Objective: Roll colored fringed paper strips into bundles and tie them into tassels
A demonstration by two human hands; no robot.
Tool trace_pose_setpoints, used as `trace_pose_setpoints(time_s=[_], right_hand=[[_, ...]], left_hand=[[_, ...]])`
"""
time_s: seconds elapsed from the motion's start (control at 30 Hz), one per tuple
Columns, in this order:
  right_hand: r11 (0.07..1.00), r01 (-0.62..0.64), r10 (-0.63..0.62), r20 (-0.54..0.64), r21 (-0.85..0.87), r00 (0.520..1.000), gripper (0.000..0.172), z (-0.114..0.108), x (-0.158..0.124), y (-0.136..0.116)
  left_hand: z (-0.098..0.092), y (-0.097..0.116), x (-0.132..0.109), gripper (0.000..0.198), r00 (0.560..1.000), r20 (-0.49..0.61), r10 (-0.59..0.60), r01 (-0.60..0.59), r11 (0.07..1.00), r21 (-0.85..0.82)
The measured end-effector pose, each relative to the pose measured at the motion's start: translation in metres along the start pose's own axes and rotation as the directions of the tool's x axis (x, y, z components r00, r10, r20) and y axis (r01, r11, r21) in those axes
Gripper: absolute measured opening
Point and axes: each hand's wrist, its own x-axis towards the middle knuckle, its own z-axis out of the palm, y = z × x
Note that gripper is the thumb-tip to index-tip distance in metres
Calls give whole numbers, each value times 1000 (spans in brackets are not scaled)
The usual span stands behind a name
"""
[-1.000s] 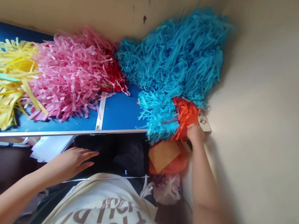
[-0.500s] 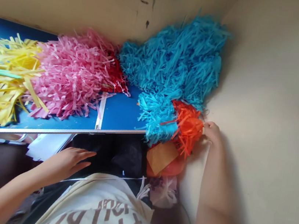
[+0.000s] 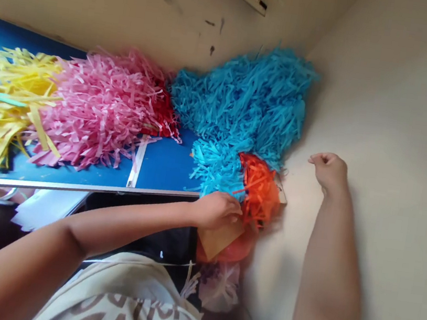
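The left hand (image 3: 217,211) lay curled against a heap of sky-blue shredded paper (image 3: 240,105), just beside a tuft of bright orange shredded paper (image 3: 258,193); whether it gripped anything could not be told. The right hand (image 3: 329,172), half-closed and empty, hung well right of that tuft. A flat tan paper piece (image 3: 219,240) lay just below the tuft, partly under the left hand, and a heap of pink shredded paper (image 3: 101,110) lay left of it on a blue board (image 3: 165,164).
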Motion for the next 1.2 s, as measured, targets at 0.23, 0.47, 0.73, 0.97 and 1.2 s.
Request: trace_pose_setpoints(time_s=[0.23,0.47,0.73,0.97,1.2], right_hand=[[976,-186,199,120,-115,973,41,40,-120,30],[923,-371,378,56,-106,924,33,91,-159,73],[932,-362,358,104,17,928,20,98,-136,75],[931,-303,316,-36,202,948,23,71,-98,61],[995,68,-35,-367,78,930,38,-8,-14,0]], left_hand=[[25,-11,-17,23,997,-69,-44,37,995,-95],[43,-9,-43,22,996,46,-82,86,992,-96],[51,-8,-50,21,989,121,-85,96,991,-96],[48,-11,-54,23,982,149,-113,126,989,-82],[46,-11,-64,22,990,110,-85,97,989,-111]])
